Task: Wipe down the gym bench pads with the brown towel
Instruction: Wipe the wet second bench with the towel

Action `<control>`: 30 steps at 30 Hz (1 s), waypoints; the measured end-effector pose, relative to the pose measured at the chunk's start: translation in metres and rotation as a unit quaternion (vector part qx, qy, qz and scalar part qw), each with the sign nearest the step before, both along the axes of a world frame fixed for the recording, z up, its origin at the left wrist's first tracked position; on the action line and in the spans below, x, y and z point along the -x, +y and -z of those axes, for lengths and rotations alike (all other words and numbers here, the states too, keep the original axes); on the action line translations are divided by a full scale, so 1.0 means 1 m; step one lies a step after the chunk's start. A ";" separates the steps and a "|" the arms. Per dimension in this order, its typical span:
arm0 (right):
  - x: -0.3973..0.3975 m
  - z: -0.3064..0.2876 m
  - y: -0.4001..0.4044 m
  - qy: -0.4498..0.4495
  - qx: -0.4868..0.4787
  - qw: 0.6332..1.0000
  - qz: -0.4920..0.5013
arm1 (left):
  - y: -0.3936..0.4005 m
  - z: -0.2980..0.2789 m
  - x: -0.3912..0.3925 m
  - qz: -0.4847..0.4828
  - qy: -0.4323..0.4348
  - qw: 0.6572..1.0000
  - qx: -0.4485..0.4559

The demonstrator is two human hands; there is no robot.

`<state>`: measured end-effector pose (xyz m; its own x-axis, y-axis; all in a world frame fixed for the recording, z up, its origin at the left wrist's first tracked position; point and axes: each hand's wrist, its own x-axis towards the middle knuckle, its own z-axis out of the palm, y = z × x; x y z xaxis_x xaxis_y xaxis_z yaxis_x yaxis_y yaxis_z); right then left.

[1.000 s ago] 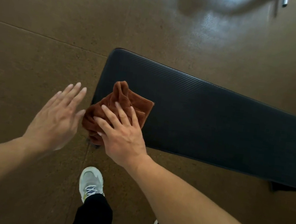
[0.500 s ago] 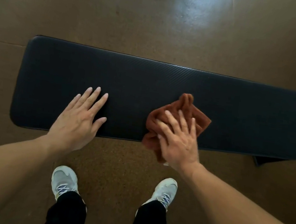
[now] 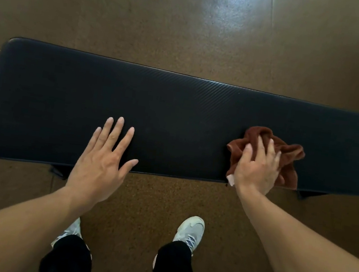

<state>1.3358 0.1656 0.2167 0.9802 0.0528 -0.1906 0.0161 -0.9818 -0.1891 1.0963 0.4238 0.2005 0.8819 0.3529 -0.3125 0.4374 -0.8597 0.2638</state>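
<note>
Pressed flat under the right hand [image 3: 257, 169], the crumpled brown terry towel [image 3: 289, 160] lies on the near right part of the long black padded gym bench pad [image 3: 176, 117], its folds bunched out past the spread fingers [image 3: 261, 146] on the far and right sides; a small white tag shows at the towel's near left corner. Whether the fingers pinch the cloth or only press on it cannot be told. Left hand [image 3: 102, 162] is open, fingers wide apart, palm down over the near edge of the pad, well apart from the towel. Two pale sneakers [image 3: 191, 230] stand on the speckled brown floor [image 3: 188, 27] near the bench.
</note>
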 end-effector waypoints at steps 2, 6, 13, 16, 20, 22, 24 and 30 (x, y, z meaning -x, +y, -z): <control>0.024 0.002 0.044 -0.022 -0.026 0.997 -0.073 | 0.013 0.001 0.012 0.044 -0.014 0.999 0.000; 0.117 0.006 0.153 0.001 -0.078 0.952 -0.297 | 0.047 0.000 0.049 0.093 -0.015 0.995 -0.027; 0.177 0.007 0.261 0.096 -0.032 0.835 -0.541 | 0.157 0.019 0.151 0.033 0.071 0.994 -0.079; 0.124 0.007 0.250 0.098 0.002 0.815 -0.570 | 0.166 0.028 0.153 0.012 0.069 0.996 -0.056; 0.029 -0.001 0.217 0.103 0.012 0.893 -0.437 | 0.120 0.008 0.088 -0.081 0.008 0.996 -0.022; -0.020 -0.004 0.185 0.100 0.015 0.929 -0.357 | 0.091 -0.003 0.047 -0.104 -0.004 0.995 0.004; -0.063 -0.006 0.146 0.108 0.021 0.956 -0.272 | 0.060 -0.008 0.009 -0.084 -0.007 0.996 0.024; -0.129 -0.015 0.029 0.124 0.042 0.990 -0.050 | -0.006 -0.011 -0.049 -0.023 -0.008 0.998 0.059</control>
